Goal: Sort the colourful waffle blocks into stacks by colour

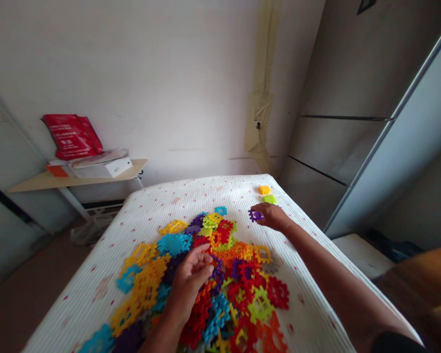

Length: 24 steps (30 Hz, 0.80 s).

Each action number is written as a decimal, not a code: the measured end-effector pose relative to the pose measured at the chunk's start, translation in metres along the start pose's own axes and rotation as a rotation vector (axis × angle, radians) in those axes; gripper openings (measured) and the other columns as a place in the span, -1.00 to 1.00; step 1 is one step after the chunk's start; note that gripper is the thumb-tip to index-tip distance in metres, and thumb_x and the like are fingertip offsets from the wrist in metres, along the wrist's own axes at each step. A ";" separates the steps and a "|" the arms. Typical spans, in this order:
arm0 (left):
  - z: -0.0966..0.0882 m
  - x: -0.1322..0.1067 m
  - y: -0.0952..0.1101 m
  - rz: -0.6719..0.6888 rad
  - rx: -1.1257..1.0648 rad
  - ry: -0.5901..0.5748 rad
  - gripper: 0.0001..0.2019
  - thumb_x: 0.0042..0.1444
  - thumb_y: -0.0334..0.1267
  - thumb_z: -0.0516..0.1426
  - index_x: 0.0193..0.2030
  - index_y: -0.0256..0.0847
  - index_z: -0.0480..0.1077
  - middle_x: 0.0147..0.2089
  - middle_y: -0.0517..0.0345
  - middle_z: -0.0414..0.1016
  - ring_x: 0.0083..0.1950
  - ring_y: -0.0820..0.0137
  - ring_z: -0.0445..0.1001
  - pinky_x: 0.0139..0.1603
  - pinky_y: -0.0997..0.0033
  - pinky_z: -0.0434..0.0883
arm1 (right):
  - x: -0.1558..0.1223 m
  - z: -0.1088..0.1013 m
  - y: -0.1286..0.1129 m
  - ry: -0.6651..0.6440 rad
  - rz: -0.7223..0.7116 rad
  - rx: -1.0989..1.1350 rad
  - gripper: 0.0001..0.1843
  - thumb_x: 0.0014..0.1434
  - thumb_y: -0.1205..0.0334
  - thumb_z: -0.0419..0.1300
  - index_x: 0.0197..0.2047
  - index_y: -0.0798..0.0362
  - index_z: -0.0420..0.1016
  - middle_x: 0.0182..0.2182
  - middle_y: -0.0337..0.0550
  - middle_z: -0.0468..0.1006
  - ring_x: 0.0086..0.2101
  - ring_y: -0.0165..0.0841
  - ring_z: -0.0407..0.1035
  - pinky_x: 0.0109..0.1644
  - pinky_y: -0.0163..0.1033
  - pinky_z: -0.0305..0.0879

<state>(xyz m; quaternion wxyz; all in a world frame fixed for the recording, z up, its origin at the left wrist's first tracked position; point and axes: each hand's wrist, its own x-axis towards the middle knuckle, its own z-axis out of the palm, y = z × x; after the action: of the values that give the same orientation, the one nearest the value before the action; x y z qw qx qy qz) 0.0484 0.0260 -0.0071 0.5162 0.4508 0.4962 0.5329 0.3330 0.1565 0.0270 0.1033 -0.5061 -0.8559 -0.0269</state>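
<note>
A heap of colourful interlocking plastic tiles lies on a white dotted bed cover. My left hand rests on the heap with fingers curled onto a red piece near the pile's middle. My right hand reaches out to the far right of the heap and pinches a purple tile. Just beyond it lie a green tile and an orange tile, set apart from the heap.
A low wooden shelf at the back left carries a red bag and a white box. A grey wardrobe with a sliding door stands to the right of the bed. The wall is close behind.
</note>
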 end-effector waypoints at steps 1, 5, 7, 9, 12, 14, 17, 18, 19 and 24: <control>0.000 0.000 0.000 0.003 0.001 0.008 -0.50 -0.19 -0.19 0.21 -0.03 -0.23 0.34 -0.35 0.21 0.37 -0.48 0.52 0.29 -0.54 0.54 0.24 | 0.003 0.000 0.011 -0.044 0.019 -0.024 -0.51 -0.02 0.35 0.23 0.04 0.03 0.41 -0.08 -0.08 0.51 -0.08 -0.26 0.36 -0.05 -0.25 0.24; 0.001 0.000 -0.001 -0.002 0.005 0.000 -0.51 -0.19 -0.20 0.21 -0.04 -0.23 0.35 -0.35 0.20 0.38 -0.49 0.52 0.29 -0.54 0.54 0.22 | 0.013 0.001 0.034 -0.188 -0.004 -0.113 -0.56 -0.05 0.31 0.26 -0.03 -0.02 0.46 -0.15 -0.15 0.54 -0.10 -0.26 0.36 -0.08 -0.28 0.22; 0.000 0.000 -0.002 0.002 0.003 -0.002 -0.51 -0.19 -0.21 0.21 -0.04 -0.23 0.35 -0.35 0.20 0.38 -0.49 0.52 0.29 -0.54 0.54 0.22 | 0.015 0.002 0.038 -0.219 -0.017 -0.134 -0.65 -0.02 0.28 0.24 -0.10 -0.03 0.49 -0.21 -0.17 0.56 -0.12 -0.27 0.36 -0.10 -0.29 0.22; 0.000 0.000 -0.002 0.003 0.003 -0.005 -0.52 -0.19 -0.22 0.21 -0.04 -0.23 0.36 -0.35 0.20 0.38 -0.49 0.53 0.28 -0.54 0.54 0.22 | 0.016 0.002 0.039 -0.238 -0.015 -0.147 -0.71 0.01 0.25 0.22 -0.13 -0.03 0.50 -0.25 -0.17 0.56 -0.14 -0.27 0.36 -0.13 -0.28 0.21; -0.001 0.000 -0.001 0.007 0.019 -0.015 -0.55 -0.16 -0.23 0.19 -0.05 -0.22 0.37 -0.34 0.21 0.38 -0.49 0.54 0.28 -0.54 0.55 0.22 | 0.018 0.003 0.039 -0.257 -0.001 -0.164 -0.68 0.01 0.22 0.22 -0.10 -0.03 0.49 -0.24 -0.15 0.55 -0.14 -0.26 0.36 -0.14 -0.28 0.21; -0.001 -0.002 0.000 0.022 0.057 -0.023 -0.57 -0.14 -0.24 0.19 -0.05 -0.23 0.37 -0.33 0.20 0.38 -0.47 0.53 0.30 -0.52 0.55 0.25 | 0.019 0.005 0.039 -0.272 0.011 -0.174 -0.65 0.00 0.24 0.24 -0.08 -0.03 0.49 -0.23 -0.13 0.55 -0.14 -0.25 0.36 -0.15 -0.28 0.21; 0.000 -0.004 0.001 0.059 0.204 -0.074 -0.61 -0.10 -0.25 0.17 -0.05 -0.23 0.38 -0.29 0.17 0.40 -0.43 0.50 0.35 -0.43 0.51 0.32 | 0.021 0.009 0.040 -0.294 0.036 -0.182 -0.64 -0.02 0.27 0.24 -0.09 -0.03 0.50 -0.24 -0.13 0.55 -0.18 -0.24 0.38 -0.18 -0.27 0.23; 0.000 -0.005 0.001 0.082 0.276 -0.098 -0.63 -0.08 -0.27 0.15 -0.06 -0.23 0.39 -0.29 0.16 0.42 -0.42 0.49 0.36 -0.41 0.49 0.34 | 0.022 0.010 0.040 -0.300 0.045 -0.180 -0.65 -0.04 0.29 0.24 -0.11 -0.03 0.50 -0.25 -0.13 0.56 -0.19 -0.24 0.39 -0.20 -0.26 0.24; 0.000 -0.006 0.001 0.113 0.351 -0.121 -0.65 -0.06 -0.28 0.14 -0.07 -0.23 0.39 -0.29 0.16 0.43 -0.42 0.48 0.37 -0.39 0.48 0.35 | 0.022 0.012 0.040 -0.303 0.053 -0.177 -0.65 -0.05 0.32 0.24 -0.12 -0.02 0.51 -0.27 -0.12 0.56 -0.22 -0.24 0.40 -0.21 -0.26 0.24; 0.003 -0.010 0.000 0.375 0.685 -0.245 -0.66 -0.04 -0.43 0.04 -0.11 -0.15 0.45 -0.14 0.10 0.48 -0.28 0.42 0.46 -0.21 0.41 0.43 | 0.021 0.016 0.036 -0.239 0.081 -0.125 -0.69 -0.08 0.38 0.25 -0.19 0.02 0.53 -0.32 -0.06 0.57 -0.27 -0.19 0.42 -0.25 -0.22 0.28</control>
<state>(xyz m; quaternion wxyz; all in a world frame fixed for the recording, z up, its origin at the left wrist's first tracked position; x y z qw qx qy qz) 0.0521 0.0164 -0.0067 0.2853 0.7395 0.4890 0.3641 0.3525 0.1950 0.0141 -0.0302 -0.5451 -0.8377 -0.0156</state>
